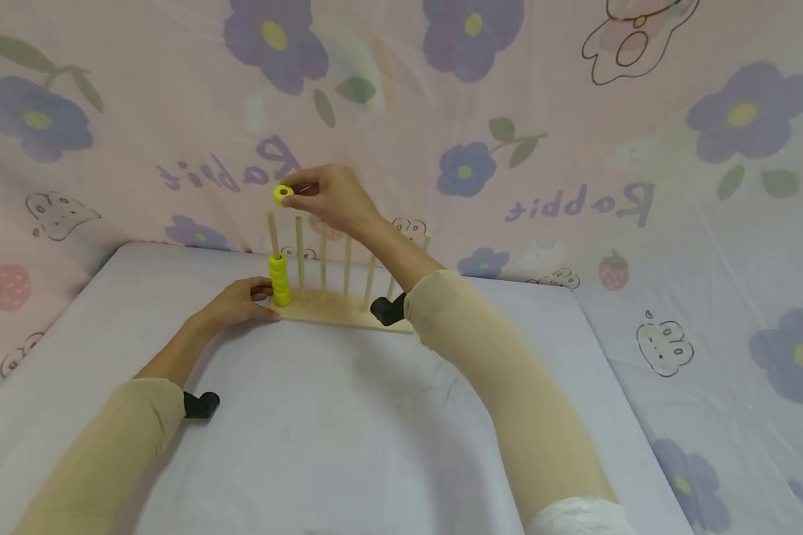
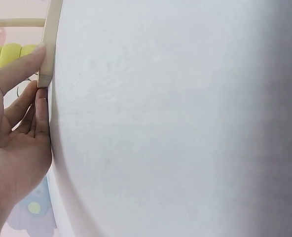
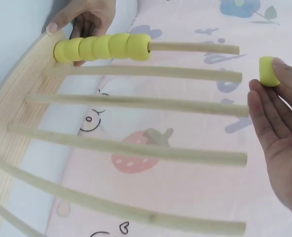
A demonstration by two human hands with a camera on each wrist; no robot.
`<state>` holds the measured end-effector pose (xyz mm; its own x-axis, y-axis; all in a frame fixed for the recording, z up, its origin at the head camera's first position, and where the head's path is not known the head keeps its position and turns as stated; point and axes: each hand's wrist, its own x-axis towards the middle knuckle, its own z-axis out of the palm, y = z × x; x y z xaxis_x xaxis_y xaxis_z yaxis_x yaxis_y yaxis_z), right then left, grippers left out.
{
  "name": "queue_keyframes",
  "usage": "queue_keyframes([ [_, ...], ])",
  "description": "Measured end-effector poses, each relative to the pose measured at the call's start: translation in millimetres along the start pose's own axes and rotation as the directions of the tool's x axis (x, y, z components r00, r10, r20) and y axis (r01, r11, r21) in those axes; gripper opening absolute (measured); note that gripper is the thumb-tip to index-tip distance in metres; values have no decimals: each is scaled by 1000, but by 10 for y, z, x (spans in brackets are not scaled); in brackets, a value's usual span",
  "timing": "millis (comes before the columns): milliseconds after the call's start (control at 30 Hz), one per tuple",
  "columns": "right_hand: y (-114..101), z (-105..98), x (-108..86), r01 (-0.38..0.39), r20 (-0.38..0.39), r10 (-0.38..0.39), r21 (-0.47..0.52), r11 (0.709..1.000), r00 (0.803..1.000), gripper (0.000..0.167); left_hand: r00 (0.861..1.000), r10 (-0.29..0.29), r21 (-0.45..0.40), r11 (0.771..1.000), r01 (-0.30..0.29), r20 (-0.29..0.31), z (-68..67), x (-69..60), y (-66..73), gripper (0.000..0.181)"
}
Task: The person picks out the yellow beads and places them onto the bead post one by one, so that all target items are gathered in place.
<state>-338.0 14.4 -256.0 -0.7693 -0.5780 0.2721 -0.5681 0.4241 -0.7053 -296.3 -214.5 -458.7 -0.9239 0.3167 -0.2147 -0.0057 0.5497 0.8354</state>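
Note:
A wooden peg board (image 1: 337, 316) stands on the white-covered table, with several upright rods in a row. Several yellow beads (image 1: 279, 282) are stacked on its leftmost rod, filling the lower part. My left hand (image 1: 239, 301) grips the left end of the board, thumb on the near edge in the left wrist view. Between thumb and fingers, my right hand (image 1: 334, 197) pinches one yellow bead (image 3: 268, 71). This bead is just above the tip of the leftmost rod, apart from it, its hole visible in the head view.
Other bare rods (image 3: 161, 104) rise to the right of the filled one. A bit of something yellow (image 1: 424, 342) shows beside the right sleeve, mostly hidden. Behind the table hangs a patterned cloth (image 1: 388, 134). Black wrist mounts (image 1: 202, 405) stick out from both sleeves.

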Motion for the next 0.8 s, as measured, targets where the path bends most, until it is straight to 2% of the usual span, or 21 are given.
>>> queue_keyframes([
  [167, -35, 107, 32, -27, 35, 27, -1, 1000, 999, 32, 1000, -18, 9, 1000, 18, -3, 20, -4, -25, 86],
  [367, -75, 171, 50, -42, 91, 47, -60, 997, 995, 33, 1000, -14, 10, 1000, 14, -6, 13, -31, -14, 85],
  [567, -37, 186, 45, -45, 107, 55, -93, 995, 993, 34, 1000, 4, 19, 1000, -4, -5, 17, -30, 17, 83],
  [800, 10, 209, 44, -53, 131, 71, -136, 989, 989, 35, 1000, 0, 25, 1000, 0, 1, 7, -22, 35, 83],
])
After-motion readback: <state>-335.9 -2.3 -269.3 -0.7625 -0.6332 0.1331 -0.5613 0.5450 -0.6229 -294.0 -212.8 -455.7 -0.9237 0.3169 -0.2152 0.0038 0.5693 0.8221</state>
